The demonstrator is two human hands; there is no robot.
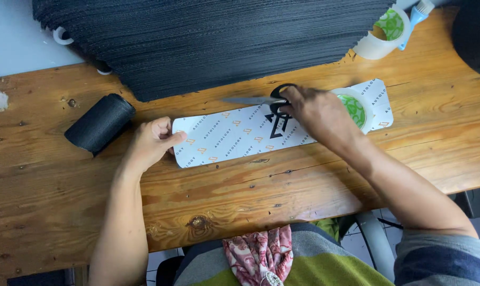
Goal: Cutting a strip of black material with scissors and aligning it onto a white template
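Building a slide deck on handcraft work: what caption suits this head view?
Left hand pins a printed white sheet on a wooden table while the right hand grips black-handled scissors.

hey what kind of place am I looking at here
Probably a small craft or packing workshop. A worn wooden table bears a big stack of black sheets, a roll of black material and clear tape rolls, while the right hand holds scissors over a printed white sheet.
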